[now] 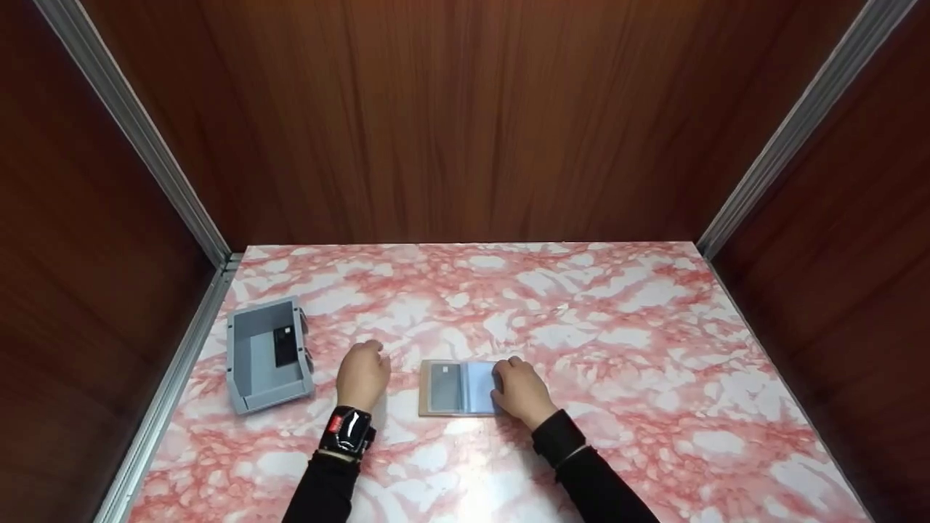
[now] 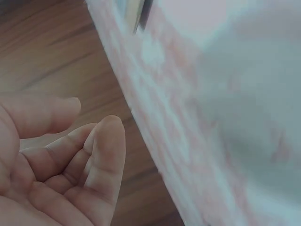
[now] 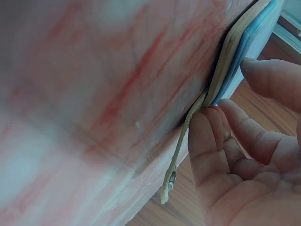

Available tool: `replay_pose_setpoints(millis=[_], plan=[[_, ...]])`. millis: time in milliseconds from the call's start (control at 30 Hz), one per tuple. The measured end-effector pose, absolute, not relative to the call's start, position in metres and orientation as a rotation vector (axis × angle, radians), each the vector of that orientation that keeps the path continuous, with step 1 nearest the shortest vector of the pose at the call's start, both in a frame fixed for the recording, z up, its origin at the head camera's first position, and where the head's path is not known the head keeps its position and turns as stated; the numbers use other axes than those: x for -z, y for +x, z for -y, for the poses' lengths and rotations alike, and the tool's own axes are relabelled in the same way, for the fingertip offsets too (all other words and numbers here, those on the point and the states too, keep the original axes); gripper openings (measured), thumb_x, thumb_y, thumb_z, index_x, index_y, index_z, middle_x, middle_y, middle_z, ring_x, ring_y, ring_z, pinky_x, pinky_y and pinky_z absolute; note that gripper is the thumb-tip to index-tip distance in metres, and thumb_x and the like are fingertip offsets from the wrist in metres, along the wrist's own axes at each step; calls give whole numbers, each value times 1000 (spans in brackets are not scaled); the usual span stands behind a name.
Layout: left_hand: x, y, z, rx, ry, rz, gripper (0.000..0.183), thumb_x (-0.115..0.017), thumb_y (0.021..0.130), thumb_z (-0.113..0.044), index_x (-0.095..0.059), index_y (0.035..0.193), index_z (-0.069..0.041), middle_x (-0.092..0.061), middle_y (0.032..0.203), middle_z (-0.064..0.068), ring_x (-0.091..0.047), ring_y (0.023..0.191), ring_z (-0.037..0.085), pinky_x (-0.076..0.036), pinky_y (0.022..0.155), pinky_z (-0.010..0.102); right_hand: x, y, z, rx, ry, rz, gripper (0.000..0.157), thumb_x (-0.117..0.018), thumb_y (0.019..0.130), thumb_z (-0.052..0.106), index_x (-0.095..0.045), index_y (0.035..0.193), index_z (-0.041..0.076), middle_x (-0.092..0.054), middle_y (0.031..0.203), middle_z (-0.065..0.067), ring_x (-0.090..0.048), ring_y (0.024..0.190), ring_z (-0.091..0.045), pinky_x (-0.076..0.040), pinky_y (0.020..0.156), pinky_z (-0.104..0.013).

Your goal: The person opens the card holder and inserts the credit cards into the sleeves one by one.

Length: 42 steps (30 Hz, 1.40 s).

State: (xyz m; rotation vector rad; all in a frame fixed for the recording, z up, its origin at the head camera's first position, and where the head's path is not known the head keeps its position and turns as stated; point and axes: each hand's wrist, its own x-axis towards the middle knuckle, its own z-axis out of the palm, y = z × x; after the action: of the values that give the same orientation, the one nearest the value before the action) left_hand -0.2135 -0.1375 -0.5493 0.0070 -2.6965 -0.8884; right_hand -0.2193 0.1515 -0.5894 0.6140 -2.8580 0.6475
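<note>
A tan card holder [image 1: 424, 388] lies spread on the table, with clear sleeves [image 1: 445, 388] on its left and bluish sleeves [image 1: 478, 387] on its right. My right hand [image 1: 523, 392] is at its right edge. In the right wrist view, fingers and thumb of the right hand [image 3: 254, 146] hold the edge of the card holder [image 3: 221, 70], and a strap [image 3: 178, 148] with a metal snap sticks out beside them. My left hand [image 1: 362, 375] hovers left of the holder, fingers loosely bent and holding nothing, as the left wrist view also shows.
A grey plastic bin [image 1: 251, 363] stands at the left of the table, with a black card [image 1: 285, 346] leaning inside it. Brown wood-grain panels [image 1: 465, 131] and metal rails [image 1: 152, 152] enclose the red-and-white marbled tabletop [image 1: 617, 327].
</note>
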Motion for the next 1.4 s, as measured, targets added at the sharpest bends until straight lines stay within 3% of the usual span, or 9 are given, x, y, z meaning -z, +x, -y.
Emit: replay_pose_setpoints(millis=[633,1000,1400], plan=[[506,-221,202,899,192,2567,23,-64,88,-5,-67,105,10,-65,87,22,-62,84,41,-47,75,53,588,-221,-154,-634,640,2819,28,-80,75,9,-63,96,2,-55,87,-12,-57,77,-34,-50,68,-47],[506,-219,242,908,340,2560,26,-57,91,-5,-64,110,12,-63,97,31,-61,86,46,-46,76,56,588,-221,-154,-649,631,2855,27,-79,77,10,-64,99,2,-57,90,-13,-58,81,-35,-50,71,-48],[523,-221,259,944,478,2652,27,-54,93,-5,-61,111,14,-60,105,36,-57,99,51,-44,85,59,591,-221,-154,-642,646,2844,29,-80,76,9,-63,98,1,-56,89,-13,-58,80,-35,-50,70,-47]])
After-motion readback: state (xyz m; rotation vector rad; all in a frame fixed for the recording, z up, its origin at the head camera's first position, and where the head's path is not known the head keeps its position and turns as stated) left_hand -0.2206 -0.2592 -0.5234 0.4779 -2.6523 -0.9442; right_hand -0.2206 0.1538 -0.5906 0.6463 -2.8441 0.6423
